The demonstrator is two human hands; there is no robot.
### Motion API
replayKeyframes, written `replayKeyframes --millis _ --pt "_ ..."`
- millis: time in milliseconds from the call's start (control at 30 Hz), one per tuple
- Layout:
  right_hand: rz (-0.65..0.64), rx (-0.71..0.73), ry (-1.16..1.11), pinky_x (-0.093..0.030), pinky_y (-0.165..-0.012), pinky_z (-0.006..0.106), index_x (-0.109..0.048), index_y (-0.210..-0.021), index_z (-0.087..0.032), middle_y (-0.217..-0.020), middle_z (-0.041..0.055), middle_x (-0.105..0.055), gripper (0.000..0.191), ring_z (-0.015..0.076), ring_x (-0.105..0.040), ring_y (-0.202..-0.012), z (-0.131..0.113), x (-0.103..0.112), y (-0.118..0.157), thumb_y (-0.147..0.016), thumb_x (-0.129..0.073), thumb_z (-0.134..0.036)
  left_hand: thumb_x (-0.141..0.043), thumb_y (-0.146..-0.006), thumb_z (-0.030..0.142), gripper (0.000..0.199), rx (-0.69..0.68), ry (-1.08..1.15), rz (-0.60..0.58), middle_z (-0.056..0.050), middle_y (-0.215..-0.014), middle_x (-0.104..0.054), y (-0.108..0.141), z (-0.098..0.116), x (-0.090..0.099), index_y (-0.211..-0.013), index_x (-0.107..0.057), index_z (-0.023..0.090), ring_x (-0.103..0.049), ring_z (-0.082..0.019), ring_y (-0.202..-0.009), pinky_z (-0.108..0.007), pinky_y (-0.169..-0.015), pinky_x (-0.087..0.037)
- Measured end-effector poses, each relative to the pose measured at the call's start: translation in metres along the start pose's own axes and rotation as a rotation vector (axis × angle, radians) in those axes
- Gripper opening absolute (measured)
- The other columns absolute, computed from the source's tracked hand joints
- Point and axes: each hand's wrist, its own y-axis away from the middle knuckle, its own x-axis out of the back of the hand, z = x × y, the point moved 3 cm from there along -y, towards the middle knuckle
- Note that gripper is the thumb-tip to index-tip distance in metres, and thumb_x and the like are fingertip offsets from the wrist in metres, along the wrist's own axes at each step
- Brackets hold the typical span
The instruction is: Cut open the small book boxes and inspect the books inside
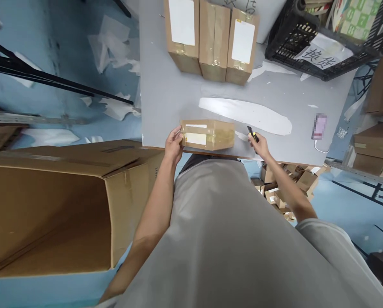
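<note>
A taped brown cardboard box (223, 133) with white labels lies near the front edge of the grey table (168, 98). My left hand (173, 144) grips its left end, the thumb on top and the other fingers partly hidden. To the right of the box, apart from it, my right hand (259, 145) is closed around a black and yellow utility knife (250, 131). The knife's tip points up and to the left, away from my body. Just beyond the box and the knife, a long white sheet of paper (245, 113) lies flat on the table.
Three taped cardboard boxes (214, 38) stand side by side at the table's back. A black plastic crate (294, 42) sits at the back right. A blurred pinkish object (319, 126) with a white cord lies at right. One big open carton (127, 205) stands at my left.
</note>
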Motion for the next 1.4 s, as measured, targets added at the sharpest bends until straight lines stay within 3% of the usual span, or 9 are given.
replayKeyframes --millis 67,167,300,500,633,867,1000,1267,1400 --pt "0.045 -0.061 -0.091 -0.055 -0.069 0.03 -0.07 -0.104 -0.023 -0.086 0.0003 -0.074 0.079 0.0173 -0.067 -0.065 -0.024 -0.035 0.006 -0.084 -0.061 -0.099 -0.089 -0.079 0.07 0.076 0.029 -0.03 0.029 -0.014 -0.143 -0.08 -0.007 -0.004 0.013 -0.142 -0.072 0.03 -0.079 -0.031 -0.127 -0.05 -0.109 -0.068" --pt "0.029 -0.129 -0.144 -0.054 -0.065 0.029 -0.068 -0.096 -0.024 -0.072 -0.0028 -0.067 0.077 0.017 -0.065 -0.062 -0.063 -0.082 0.016 -0.081 -0.063 -0.099 -0.082 -0.084 0.061 0.066 -0.02 -0.109 0.048 -0.017 -0.148 -0.078 -0.013 -0.003 0.022 -0.138 -0.073 0.025 -0.076 -0.03 -0.137 -0.051 -0.12 -0.061" --pt "0.048 -0.128 -0.159 -0.055 -0.061 0.027 -0.062 -0.081 -0.026 -0.063 -0.0046 -0.06 0.07 0.0159 -0.064 -0.058 -0.103 -0.111 0.029 -0.083 -0.066 -0.095 -0.075 -0.089 0.047 0.058 -0.042 -0.196 0.037 -0.018 -0.144 -0.079 -0.017 0.0 0.024 -0.14 -0.072 0.022 -0.074 -0.031 -0.14 -0.055 -0.125 -0.056" --pt "0.2 -0.022 -0.122 -0.061 -0.063 0.028 -0.066 -0.085 -0.024 -0.078 -0.0022 -0.063 0.062 0.0155 -0.065 -0.066 -0.131 -0.097 0.035 -0.088 -0.073 -0.085 -0.07 -0.084 0.025 0.064 -0.037 -0.261 -0.151 -0.018 -0.134 -0.082 -0.026 0.004 -0.003 -0.148 -0.072 0.017 -0.078 -0.031 -0.128 -0.055 -0.123 -0.057" --pt "0.228 -0.04 -0.023 -0.061 -0.062 0.029 -0.065 -0.083 -0.023 -0.071 -0.0034 -0.059 0.063 0.0155 -0.062 -0.064 -0.135 -0.088 0.029 -0.088 -0.075 -0.085 -0.07 -0.08 0.019 0.062 -0.028 -0.395 -0.279 -0.019 -0.137 -0.083 -0.028 0.023 -0.024 -0.142 -0.078 0.014 -0.08 -0.034 -0.121 -0.056 -0.121 -0.058" --pt "0.283 -0.054 -0.063 -0.062 -0.062 0.029 -0.07 -0.09 -0.021 -0.074 -0.0023 -0.061 0.064 0.0152 -0.06 -0.066 -0.131 -0.098 0.026 -0.089 -0.074 -0.086 -0.07 -0.102 0.044 0.04 -0.333 -0.272 -0.295 -0.01 -0.14 -0.083 -0.013 0.114 -0.012 -0.132 -0.083 0.022 -0.078 -0.027 -0.123 -0.041 -0.113 -0.062" --pt "0.29 -0.074 0.022 -0.061 -0.065 0.028 -0.07 -0.094 -0.022 -0.075 -0.0027 -0.064 0.059 0.016 -0.064 -0.065 -0.138 -0.098 0.035 -0.094 -0.071 -0.081 -0.083 -0.093 0.041 0.033 -0.407 -0.331 -0.353 -0.008 -0.124 -0.085 -0.003 0.15 -0.015 -0.118 -0.086 0.02 -0.079 -0.027 -0.113 -0.042 -0.11 -0.064" --pt "0.395 -0.131 0.13 -0.061 -0.08 0.031 -0.062 -0.112 -0.026 -0.09 0.0002 -0.075 0.038 0.0194 -0.076 -0.072 -0.158 -0.096 0.077 -0.11 -0.052 -0.063 -0.082 -0.088 0.027 0.021 -0.437 -0.355 -0.345 -0.008 -0.113 -0.084 -0.01 0.156 -0.024 -0.106 -0.088 0.019 -0.078 -0.025 -0.1 -0.042 -0.103 -0.067" --pt "0.213 -0.073 0.119 -0.063 -0.08 0.031 -0.062 -0.124 -0.026 -0.099 0.0036 -0.08 0.038 0.0209 -0.08 -0.079 -0.172 -0.116 0.098 -0.114 -0.045 -0.058 -0.084 -0.087 0.025 0.02 -0.419 -0.372 -0.368 -0.009 -0.11 -0.085 -0.014 0.16 -0.025 -0.105 -0.09 0.018 -0.078 -0.025 -0.097 -0.041 -0.099 -0.066"
